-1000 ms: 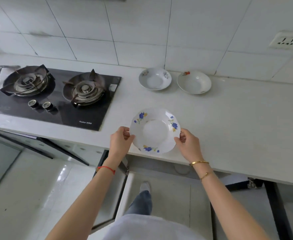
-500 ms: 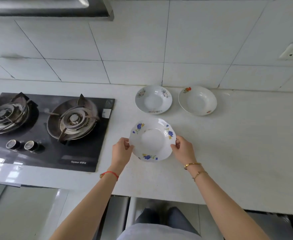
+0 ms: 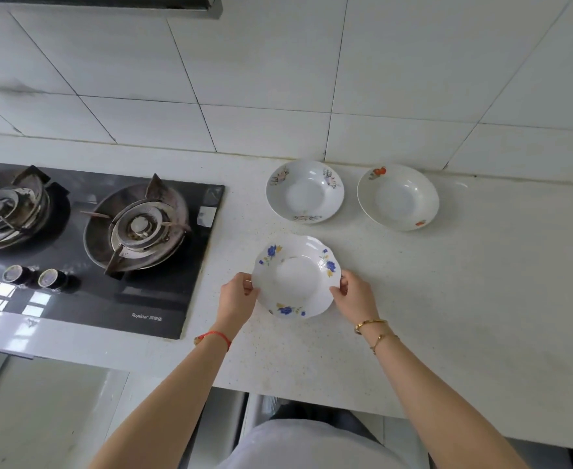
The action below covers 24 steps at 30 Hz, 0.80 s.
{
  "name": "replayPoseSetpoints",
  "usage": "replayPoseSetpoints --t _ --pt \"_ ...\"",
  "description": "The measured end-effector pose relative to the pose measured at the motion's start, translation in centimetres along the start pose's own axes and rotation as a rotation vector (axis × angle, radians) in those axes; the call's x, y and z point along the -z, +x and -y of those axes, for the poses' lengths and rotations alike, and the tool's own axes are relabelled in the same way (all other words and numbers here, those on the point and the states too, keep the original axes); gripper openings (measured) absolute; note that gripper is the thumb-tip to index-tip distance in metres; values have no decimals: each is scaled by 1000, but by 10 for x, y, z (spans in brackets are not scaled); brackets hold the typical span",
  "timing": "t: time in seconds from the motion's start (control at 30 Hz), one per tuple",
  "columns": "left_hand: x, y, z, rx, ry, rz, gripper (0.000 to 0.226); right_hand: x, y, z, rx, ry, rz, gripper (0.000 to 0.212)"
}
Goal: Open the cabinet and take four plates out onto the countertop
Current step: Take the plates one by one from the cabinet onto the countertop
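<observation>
Three plates on countertop; two hands gripping one.

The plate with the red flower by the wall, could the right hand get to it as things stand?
Probably not yet: the right hand and left hand both hold the blue-flowered plate. The bare countertop leaves the way to the red-flowered plate free.

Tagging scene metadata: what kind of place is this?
Most likely a home kitchen: a two-burner gas hob set into a pale countertop, a white tiled wall behind, and ceramic plates laid out.
</observation>
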<state>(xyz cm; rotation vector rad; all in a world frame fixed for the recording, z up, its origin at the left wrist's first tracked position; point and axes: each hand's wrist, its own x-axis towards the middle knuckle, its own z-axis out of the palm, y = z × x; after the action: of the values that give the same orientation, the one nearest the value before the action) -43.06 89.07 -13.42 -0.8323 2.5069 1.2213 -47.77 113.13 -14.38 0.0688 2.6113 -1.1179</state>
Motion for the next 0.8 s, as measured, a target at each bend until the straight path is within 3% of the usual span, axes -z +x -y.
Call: replayPoseSetpoints --t 0.23,0.37,0.8 --pt "6 -6 3 -53 96 34 34 1 -4 -6 11 -2 30 23" --pt "17 -23 2 -192 262 -63 35 19 -13 -6 43 -129 -4 43" --pt "39 -145 -7 -578 343 -360 33 109 -111 -12 439 -282 -238 37"
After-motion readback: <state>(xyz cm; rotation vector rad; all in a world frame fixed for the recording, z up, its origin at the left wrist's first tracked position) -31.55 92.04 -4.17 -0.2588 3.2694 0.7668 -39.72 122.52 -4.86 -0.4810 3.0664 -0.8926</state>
